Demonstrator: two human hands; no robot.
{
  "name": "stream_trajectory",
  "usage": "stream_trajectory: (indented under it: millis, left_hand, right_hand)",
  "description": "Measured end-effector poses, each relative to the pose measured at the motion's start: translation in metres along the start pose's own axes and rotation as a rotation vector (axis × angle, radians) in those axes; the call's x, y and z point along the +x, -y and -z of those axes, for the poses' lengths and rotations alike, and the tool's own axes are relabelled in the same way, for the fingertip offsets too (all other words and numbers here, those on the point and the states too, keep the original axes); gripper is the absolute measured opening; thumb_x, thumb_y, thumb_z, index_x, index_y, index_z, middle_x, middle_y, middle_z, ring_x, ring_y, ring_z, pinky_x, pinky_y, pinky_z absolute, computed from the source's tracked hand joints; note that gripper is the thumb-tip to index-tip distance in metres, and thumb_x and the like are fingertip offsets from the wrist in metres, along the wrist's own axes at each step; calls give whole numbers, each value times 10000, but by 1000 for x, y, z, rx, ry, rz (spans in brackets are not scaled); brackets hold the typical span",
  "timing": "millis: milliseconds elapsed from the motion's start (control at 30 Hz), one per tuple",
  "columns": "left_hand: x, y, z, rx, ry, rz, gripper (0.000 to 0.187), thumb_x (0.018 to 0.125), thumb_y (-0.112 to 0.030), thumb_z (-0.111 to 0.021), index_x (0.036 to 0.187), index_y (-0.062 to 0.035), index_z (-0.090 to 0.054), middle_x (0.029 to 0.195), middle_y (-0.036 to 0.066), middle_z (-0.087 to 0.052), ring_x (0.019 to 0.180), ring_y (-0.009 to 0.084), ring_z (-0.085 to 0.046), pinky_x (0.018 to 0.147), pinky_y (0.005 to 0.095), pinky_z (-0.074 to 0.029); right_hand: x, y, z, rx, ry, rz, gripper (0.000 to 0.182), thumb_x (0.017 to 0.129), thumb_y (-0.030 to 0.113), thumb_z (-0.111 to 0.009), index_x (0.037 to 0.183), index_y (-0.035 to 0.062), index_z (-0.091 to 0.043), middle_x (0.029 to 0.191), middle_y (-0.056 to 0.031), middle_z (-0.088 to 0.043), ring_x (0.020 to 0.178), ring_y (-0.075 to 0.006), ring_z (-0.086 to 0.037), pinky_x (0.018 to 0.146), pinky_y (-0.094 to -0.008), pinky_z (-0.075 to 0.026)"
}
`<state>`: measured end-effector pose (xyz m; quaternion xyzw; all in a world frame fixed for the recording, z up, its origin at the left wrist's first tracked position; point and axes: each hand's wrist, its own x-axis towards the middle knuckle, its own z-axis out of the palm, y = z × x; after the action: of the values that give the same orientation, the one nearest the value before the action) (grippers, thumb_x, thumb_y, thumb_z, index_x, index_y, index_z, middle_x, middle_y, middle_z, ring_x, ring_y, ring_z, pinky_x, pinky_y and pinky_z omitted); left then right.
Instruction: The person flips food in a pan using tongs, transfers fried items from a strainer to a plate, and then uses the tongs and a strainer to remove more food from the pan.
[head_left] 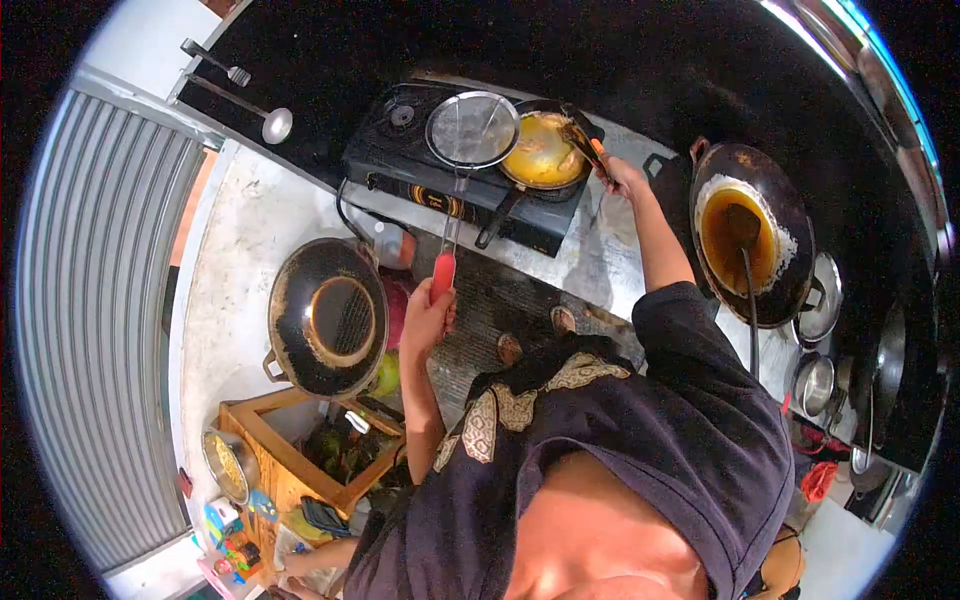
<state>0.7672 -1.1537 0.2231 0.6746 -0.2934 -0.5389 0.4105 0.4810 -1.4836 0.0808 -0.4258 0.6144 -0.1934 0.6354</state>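
Observation:
My left hand [427, 318] is wrapped round the red handle of a round mesh strainer [472, 130], which is held above the gas stove [400, 150], beside the frying pan. In my right hand [622, 178] are tongs [583, 135] with an orange part near the fingers. Their dark tips reach into the frying pan [507, 212], over yellow liquid [540, 160] with some food pieces at its edge. The pan sits on the right burner, its handle pointing toward me. What the tongs' tips grip, if anything, is too small to tell.
A large wok [290, 300] with dark liquid stands at the left. Another wok [760, 170] with brown oil and a ladle [748, 260] is at the right. Lower left are a wooden crate [270, 440], a metal bowl [240, 470] and another person's hands [300, 565].

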Motion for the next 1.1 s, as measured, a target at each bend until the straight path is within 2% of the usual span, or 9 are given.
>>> stream_trajectory:
  millis: [167, 267, 400, 467, 567, 667, 867, 1000, 1100]
  left_hand:
    - [5, -5, -18, -31, -40, 29, 88, 848, -119, -499, 825, -75, -426, 599, -15, -433, 461, 58, -410, 383, 213, -333]
    - [8, -6, -25, 17, -28, 9, 93, 847, -128, -501, 826, -78, -427, 597, -15, -435, 462, 59, -410, 382, 213, -332]
    - [10, -6, -33, 19, -72, 45, 94, 846, -135, -503, 827, -80, -428, 592, -15, -436, 450, 61, -405, 376, 215, -328]
    - [11, -6, -37, -7, -68, 37, 97, 844, -137, -505, 831, -80, -428, 590, -15, -437, 444, 62, -402, 372, 216, -326]
    - [13, -9, -40, 36, -52, 12, 102, 844, -140, -504, 836, -76, -425, 592, -15, -438, 437, 61, -399, 370, 217, -325]
    - [16, -5, -43, -27, -43, 10, 106, 845, -138, -503, 841, -71, -422, 593, -16, -439, 440, 62, -402, 370, 218, -325]
    - [17, -3, -45, -75, -24, -14, 103, 843, -133, -504, 840, -70, -423, 594, -12, -442, 440, 65, -408, 373, 215, -326]
    - [18, 4, -46, -82, -12, -8, 93, 840, -123, -503, 841, -67, -429, 594, -12, -441, 445, 65, -410, 377, 216, -331]
    - [14, 0, -49, -69, -29, -9, 82, 839, -115, -498, 848, -61, -437, 599, -11, -441, 451, 63, -413, 379, 219, -337]
  right_hand:
    - [24, -1, 8, -43, -90, -17, 486, 801, 520, -487, 577, 89, -483, 520, -40, -466, 421, -133, -399, 373, -305, -267]
    - [49, -17, 18, -215, -162, 33, 467, 748, 498, -575, 617, 50, -550, 561, -65, -535, 489, -157, -484, 449, -340, -359]
    - [43, -28, 24, -496, -322, 368, 331, 748, 364, -588, 845, 48, -596, 669, -98, -590, 595, -236, -555, 573, -364, -442]
    - [-41, 11, 14, -695, -485, 593, 282, 770, 211, -572, 1013, 69, -573, 681, -103, -566, 602, -251, -545, 559, -344, -448]
    - [-44, 8, 26, -995, -641, 898, 378, 731, 132, -577, 1105, 117, -523, 853, -119, -578, 796, -309, -549, 690, -381, -462]
    - [-44, 9, 40, -1205, -575, 1033, 498, 682, 72, -549, 1168, 126, -455, 938, -59, -542, 861, -270, -526, 680, -383, -483]
    - [-43, 25, 65, -1351, -515, 1138, 498, 682, 19, -560, 1160, 112, -454, 906, -75, -505, 854, -266, -504, 679, -358, -470]
    - [-64, 40, 79, -1437, -517, 1007, 633, 571, -5, -626, 1161, 119, -432, 935, -65, -496, 876, -253, -503, 695, -347, -485]
    - [-68, 38, 83, -1436, -528, 937, 674, 557, 62, -689, 1176, 117, -428, 950, -75, -508, 883, -262, -517, 695, -350, -488]
